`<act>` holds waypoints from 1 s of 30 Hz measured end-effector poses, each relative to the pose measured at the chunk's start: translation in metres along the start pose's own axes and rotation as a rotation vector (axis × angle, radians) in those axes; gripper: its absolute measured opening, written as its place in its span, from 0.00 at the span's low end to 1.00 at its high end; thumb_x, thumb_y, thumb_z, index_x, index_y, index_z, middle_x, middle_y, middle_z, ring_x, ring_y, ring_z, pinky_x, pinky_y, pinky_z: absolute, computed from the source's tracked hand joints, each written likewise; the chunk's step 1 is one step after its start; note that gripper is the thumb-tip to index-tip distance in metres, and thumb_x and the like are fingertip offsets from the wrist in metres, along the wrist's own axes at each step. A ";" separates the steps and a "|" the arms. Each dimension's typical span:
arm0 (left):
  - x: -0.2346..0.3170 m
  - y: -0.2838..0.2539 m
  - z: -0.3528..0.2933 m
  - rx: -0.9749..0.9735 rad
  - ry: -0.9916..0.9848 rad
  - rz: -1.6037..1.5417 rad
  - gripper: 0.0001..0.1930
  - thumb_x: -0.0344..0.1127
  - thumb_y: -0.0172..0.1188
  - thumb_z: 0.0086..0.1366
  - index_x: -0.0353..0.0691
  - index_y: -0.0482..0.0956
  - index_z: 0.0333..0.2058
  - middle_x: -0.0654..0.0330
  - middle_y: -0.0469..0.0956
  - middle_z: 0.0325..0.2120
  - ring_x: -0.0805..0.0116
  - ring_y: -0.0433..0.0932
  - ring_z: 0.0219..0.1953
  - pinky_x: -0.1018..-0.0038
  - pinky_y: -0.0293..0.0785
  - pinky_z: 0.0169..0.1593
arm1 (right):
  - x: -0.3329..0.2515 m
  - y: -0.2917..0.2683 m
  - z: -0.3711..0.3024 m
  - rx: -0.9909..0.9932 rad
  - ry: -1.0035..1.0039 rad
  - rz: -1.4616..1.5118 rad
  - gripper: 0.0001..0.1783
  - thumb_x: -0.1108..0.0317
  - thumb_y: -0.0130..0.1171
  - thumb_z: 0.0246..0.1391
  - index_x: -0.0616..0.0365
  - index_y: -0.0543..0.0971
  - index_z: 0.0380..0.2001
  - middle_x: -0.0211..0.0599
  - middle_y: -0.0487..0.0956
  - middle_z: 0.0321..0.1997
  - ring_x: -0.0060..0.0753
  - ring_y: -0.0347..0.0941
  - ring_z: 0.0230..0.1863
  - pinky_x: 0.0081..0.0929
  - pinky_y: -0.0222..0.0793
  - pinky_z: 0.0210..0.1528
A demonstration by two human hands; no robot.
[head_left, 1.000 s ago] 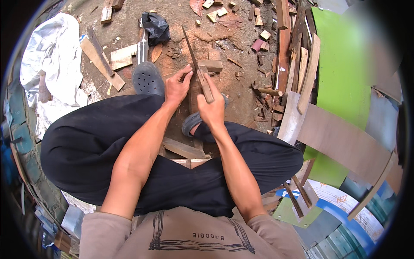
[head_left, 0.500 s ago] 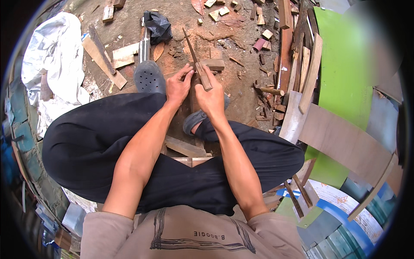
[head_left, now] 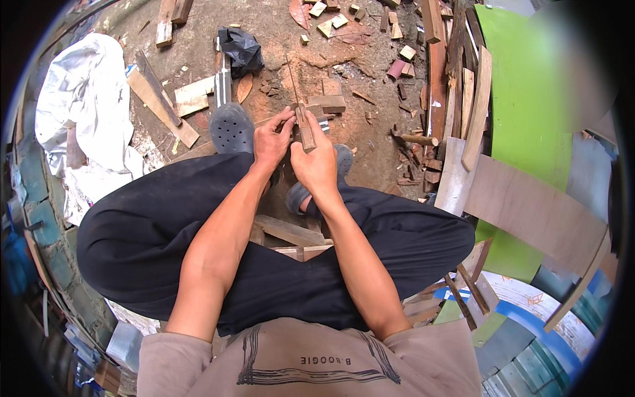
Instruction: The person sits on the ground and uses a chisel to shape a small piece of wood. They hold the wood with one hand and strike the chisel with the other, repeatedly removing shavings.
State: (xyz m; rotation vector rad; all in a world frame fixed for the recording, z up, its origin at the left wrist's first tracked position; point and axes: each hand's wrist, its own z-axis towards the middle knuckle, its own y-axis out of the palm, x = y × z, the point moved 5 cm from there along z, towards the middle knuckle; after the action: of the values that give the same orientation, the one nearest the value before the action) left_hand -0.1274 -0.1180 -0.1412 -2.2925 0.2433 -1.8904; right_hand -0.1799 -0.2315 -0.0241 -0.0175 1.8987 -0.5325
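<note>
My right hand is closed round the wooden handle of a handsaw. Its long, dark blade points away from me and looks very thin, almost edge-on. Just left of the handle, my left hand has its thumb and fingers drawn together in a pinch. What lies between those fingertips is too small and hidden to make out. Close beyond both hands, a short wooden block lies on the ground. The wood directly under the hands is mostly covered by them.
Dark clogs are on my feet. A black plastic bag and loose boards lie ahead left, beside a white cloth. A hammer rests at right near stacked planks and a green panel.
The saw has tilted, so its blade looks thinner and its handle sits slightly lower and further left. Both hands stay close together. The whole view has shifted a little.
</note>
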 end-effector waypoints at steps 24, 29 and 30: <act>0.037 0.004 0.040 -0.411 0.320 0.710 0.27 0.58 0.69 0.61 0.42 0.84 0.48 0.55 0.76 0.53 0.49 0.78 0.54 0.57 0.75 0.55 | 0.029 -0.121 -0.129 0.177 0.032 0.152 0.32 0.79 0.55 0.55 0.68 0.70 0.66 0.49 0.77 0.63 0.34 0.75 0.62 0.26 0.67 0.63; 0.012 0.005 0.068 -0.284 0.121 0.336 0.24 0.52 0.48 0.78 0.39 0.87 0.44 0.50 0.83 0.47 0.53 0.79 0.55 0.63 0.72 0.59 | 0.026 -0.123 -0.131 0.228 -0.096 0.083 0.32 0.74 0.56 0.55 0.62 0.72 0.65 0.53 0.82 0.55 0.38 0.82 0.54 0.29 0.74 0.55; 0.009 0.008 0.070 -0.415 -0.021 0.277 0.28 0.58 0.56 0.72 0.38 0.81 0.55 0.46 0.78 0.57 0.54 0.75 0.61 0.62 0.69 0.64 | 0.027 -0.123 -0.132 0.242 -0.132 0.055 0.32 0.74 0.56 0.55 0.61 0.72 0.65 0.54 0.83 0.55 0.39 0.83 0.54 0.29 0.75 0.55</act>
State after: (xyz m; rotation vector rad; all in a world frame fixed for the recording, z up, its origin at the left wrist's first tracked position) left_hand -0.0570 -0.1265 -0.1479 -2.3588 0.9779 -1.8026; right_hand -0.3373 -0.3024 0.0357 0.1534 1.6913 -0.7038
